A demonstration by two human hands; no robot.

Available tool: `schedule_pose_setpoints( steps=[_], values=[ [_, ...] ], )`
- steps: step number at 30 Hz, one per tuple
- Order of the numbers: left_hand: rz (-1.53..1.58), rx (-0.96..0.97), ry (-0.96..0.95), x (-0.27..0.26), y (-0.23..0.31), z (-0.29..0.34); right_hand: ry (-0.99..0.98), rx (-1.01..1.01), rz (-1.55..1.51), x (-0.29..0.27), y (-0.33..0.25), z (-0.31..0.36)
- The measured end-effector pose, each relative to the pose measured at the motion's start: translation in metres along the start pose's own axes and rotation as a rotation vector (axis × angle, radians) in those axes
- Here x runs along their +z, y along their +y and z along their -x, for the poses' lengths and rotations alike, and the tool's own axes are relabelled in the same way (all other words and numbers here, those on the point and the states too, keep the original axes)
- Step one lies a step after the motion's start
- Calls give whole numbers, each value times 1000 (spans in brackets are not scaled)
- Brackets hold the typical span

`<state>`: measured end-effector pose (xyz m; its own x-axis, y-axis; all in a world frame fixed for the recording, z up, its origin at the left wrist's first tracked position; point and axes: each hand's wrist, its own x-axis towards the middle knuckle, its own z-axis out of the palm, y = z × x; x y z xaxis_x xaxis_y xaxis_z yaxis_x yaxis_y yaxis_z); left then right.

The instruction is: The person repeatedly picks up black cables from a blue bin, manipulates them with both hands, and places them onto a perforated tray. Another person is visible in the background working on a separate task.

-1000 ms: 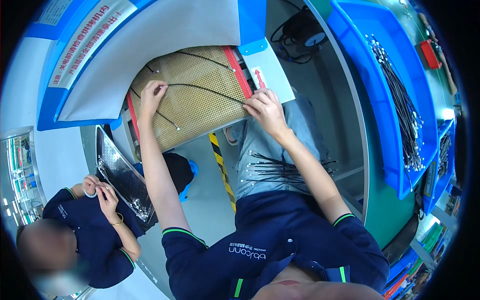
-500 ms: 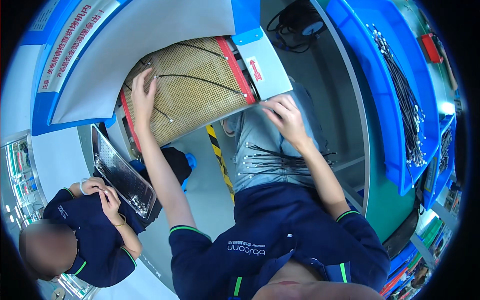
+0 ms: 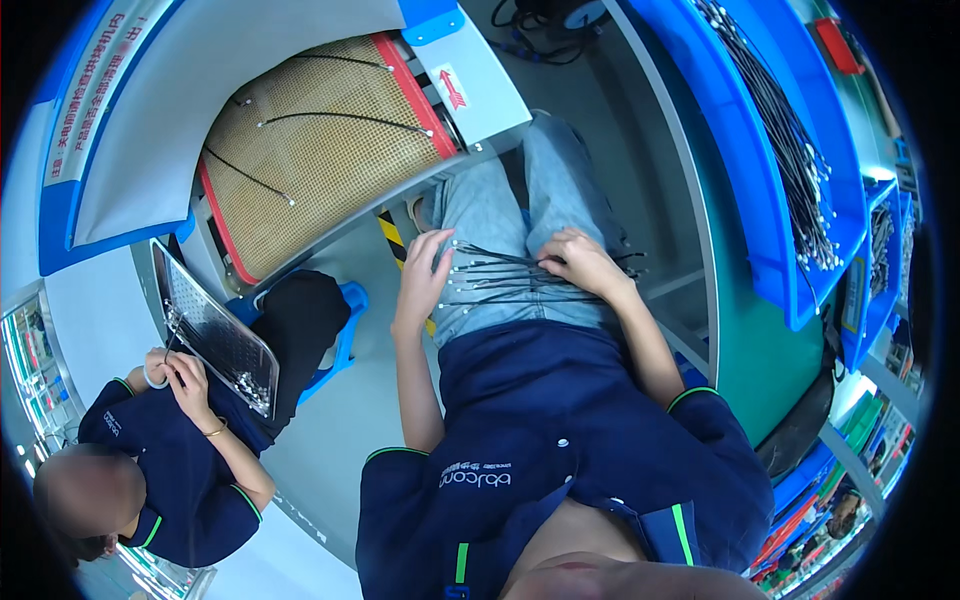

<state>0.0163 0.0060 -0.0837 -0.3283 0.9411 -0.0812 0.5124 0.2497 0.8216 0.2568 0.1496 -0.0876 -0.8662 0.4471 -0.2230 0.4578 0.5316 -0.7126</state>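
Note:
Several thin black cables point(image 3: 500, 283) with small white ends lie side by side across my lap. My left hand point(image 3: 425, 275) is at their left ends, thumb and fingers apart, close to the white tip of the uppermost cable. Over the middle of the bundle, my right hand point(image 3: 585, 265) has its thumb and fingers closed on a black cable; the exact grip is partly hidden. Ahead, a tan mesh conveyor belt point(image 3: 310, 170) with red edges carries a curved black cable point(image 3: 345, 119), a slanting black cable point(image 3: 245, 177) and another near its far end.
A white and blue machine hood point(image 3: 230, 50) covers the belt's far side. At left a co-worker point(image 3: 190, 440) sits handling a thin piece above a metal tray point(image 3: 215, 320). On the right, a blue bin point(image 3: 735, 150) holds many black cables beside a green tabletop point(image 3: 765, 370).
Both hands have come back from the belt to the cables on my lap. My right hand has closed on a cable. The view has shifted, and the co-worker's hands have moved slightly.

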Motion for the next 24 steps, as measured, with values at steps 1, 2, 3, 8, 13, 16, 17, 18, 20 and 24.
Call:
schedule_pose_setpoints(
  steps=[1, 2, 3, 8, 13, 16, 17, 18, 20, 24],
  values=[
    [-13, 11, -21, 4, -1, 3, 37, -37, -8, -3, -3, -1],
    [-27, 22, -42, 8, -1, 6, 35, -8, -55, -4, -5, 0],
    [-38, 2, -82, 11, -2, 8, 33, 21, -101, -6, -7, 1],
    [-84, 12, -86, 17, -7, 16, 55, 63, -235, -18, -11, 8],
    [-26, -100, -182, 5, 4, 17, 123, 21, -242, -28, -18, 8],
    [-56, 19, -203, 5, 11, 15, 153, -58, -219, -29, -37, 0],
    [-56, 58, -212, 8, 21, 11, 157, -81, -208, -29, -44, -4],
    [-57, 97, -221, 11, 30, 8, 157, -121, -177, -28, -49, -7],
    [-68, 94, -151, 12, 46, 6, 125, -134, -124, -25, -51, -14],
    [-16, 115, -31, 12, 56, 3, 168, -113, -164, -28, -53, -16]
  ],
)
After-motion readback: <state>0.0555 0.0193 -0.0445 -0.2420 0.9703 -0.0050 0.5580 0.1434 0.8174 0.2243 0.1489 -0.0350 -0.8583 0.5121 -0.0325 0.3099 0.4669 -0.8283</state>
